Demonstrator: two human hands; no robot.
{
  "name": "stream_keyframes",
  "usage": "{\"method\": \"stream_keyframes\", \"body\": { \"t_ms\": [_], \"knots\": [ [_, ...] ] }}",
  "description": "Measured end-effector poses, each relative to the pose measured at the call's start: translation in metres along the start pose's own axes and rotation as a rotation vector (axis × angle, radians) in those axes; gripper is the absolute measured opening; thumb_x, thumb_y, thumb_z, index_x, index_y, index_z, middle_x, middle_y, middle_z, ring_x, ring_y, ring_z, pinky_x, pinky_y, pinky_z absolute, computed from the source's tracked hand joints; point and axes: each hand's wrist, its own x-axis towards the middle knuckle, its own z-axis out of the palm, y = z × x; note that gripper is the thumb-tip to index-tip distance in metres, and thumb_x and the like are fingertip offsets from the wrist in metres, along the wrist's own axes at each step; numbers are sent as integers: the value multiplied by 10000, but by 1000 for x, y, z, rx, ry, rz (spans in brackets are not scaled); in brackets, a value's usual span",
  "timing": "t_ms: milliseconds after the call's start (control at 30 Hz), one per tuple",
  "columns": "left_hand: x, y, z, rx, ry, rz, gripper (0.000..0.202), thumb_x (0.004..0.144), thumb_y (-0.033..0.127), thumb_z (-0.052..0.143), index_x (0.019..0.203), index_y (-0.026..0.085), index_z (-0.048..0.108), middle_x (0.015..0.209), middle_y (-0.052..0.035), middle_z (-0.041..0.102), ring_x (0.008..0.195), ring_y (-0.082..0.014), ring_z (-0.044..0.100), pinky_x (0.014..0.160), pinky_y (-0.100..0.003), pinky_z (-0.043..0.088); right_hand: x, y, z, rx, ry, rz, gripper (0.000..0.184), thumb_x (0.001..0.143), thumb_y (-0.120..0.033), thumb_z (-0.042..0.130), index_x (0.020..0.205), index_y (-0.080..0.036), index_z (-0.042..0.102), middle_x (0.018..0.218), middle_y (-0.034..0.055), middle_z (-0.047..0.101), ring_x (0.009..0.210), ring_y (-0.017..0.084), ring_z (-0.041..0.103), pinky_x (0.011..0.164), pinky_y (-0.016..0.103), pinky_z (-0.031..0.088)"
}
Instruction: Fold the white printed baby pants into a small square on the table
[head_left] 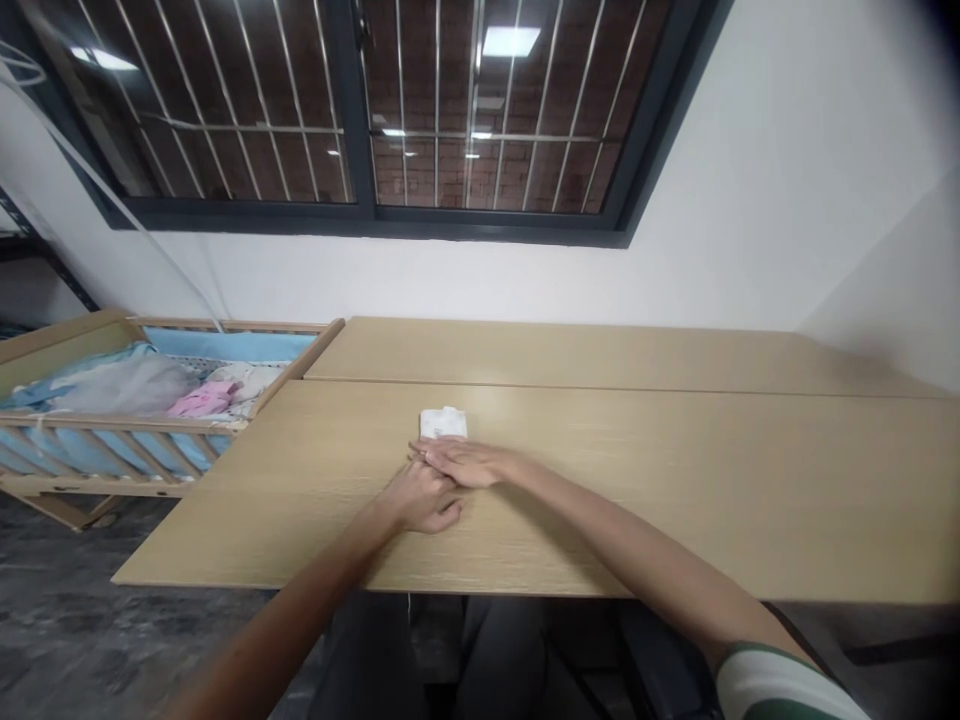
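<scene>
A small white folded cloth (443, 422) lies on the light wooden table (675, 480), just beyond my hands. My right hand (471, 463) lies flat, fingers stretched out and pointing left, its fingertips at the cloth's near edge. My left hand (422, 497) rests on the tabletop under and just in front of the right hand, fingers extended and partly hidden by it. Neither hand holds anything.
A wooden baby crib (135, 400) with blue lining, a grey net and pink and white clothes stands at the table's left. A white wall and a barred dark-framed window (360, 110) are behind. The floor at left is dark grey.
</scene>
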Motion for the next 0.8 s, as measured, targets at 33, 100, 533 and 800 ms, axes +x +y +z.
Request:
{"method": "stream_keyframes", "body": {
  "t_ms": [33, 100, 533, 800],
  "knots": [
    [0, 1, -1, 10, -18, -17, 403, 892, 382, 559, 1236, 221, 695, 1251, -124, 706, 1144, -333, 663, 986, -492, 530, 1, 9, -3, -22, -1, 16, 475, 1033, -574, 430, 1431, -363, 580, 1555, -31, 480, 1489, 208, 370, 1258, 437, 222],
    [0, 2, -3, 17, -36, -49, 401, 901, 414, 555, 1225, 224, 694, 1202, -119, 725, 1050, -316, 700, 898, -457, 568, 4, 31, -13, -94, 28, 35, 480, 1017, -569, 477, 1443, -367, 566, 1586, -27, 435, 1515, 228, 319, 1271, 464, 161],
    [-4, -9, 8, -5, 153, -147, 274, 950, 318, 488, 1118, 250, 692, 1298, -79, 686, 1141, -228, 670, 959, -365, 561, 12, 81, -28, -176, 350, 216, 693, 1015, -667, 315, 1528, -222, 454, 1606, 108, 401, 1504, 279, 334, 1253, 474, 213],
    [4, -30, 11, 145, 359, -598, 235, 940, 335, 508, 1106, 188, 588, 1080, -139, 666, 1068, -296, 613, 943, -453, 489, -4, 80, -22, -39, 856, 260, 512, 1037, -524, 381, 1415, -197, 490, 1413, 158, 518, 1224, 239, 566, 1083, 447, 426]
  ]
}}
